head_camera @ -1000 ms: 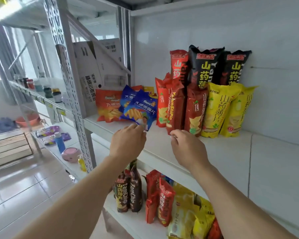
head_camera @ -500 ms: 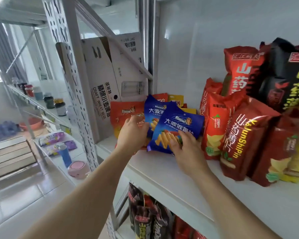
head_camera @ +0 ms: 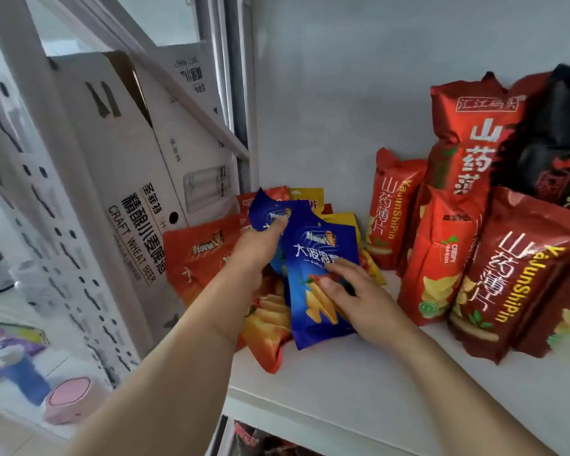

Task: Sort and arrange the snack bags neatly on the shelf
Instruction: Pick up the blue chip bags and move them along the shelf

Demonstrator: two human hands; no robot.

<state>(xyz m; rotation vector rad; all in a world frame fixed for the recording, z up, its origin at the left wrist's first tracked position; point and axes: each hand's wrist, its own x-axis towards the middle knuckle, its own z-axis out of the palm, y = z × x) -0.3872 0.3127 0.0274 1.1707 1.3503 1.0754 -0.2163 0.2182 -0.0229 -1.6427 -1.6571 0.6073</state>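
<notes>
A pile of small snack bags lies at the left end of the white shelf (head_camera: 359, 390). My right hand (head_camera: 352, 294) grips the front blue bag (head_camera: 316, 255) at its right edge, thumb on its face. My left hand (head_camera: 257, 248) reaches behind that bag and holds the rear blue bag (head_camera: 264, 212), index finger over its top. Orange bags (head_camera: 198, 255) lie under and left of my left wrist. Yellow bags (head_camera: 306, 197) stand behind the blue ones, mostly hidden.
Tall red yam-chip bags (head_camera: 441, 258) and a black bag (head_camera: 553, 136) stand in rows on the right. A cardboard beer box (head_camera: 122, 153) leans at the shelf's left end beside the perforated upright (head_camera: 46, 209). A pink round object (head_camera: 69, 399) sits on a lower shelf at the left.
The view has come closer to the pile. My right hand has slid up the front blue bag and tilted it; my left hand has moved further behind it onto the rear blue bag.
</notes>
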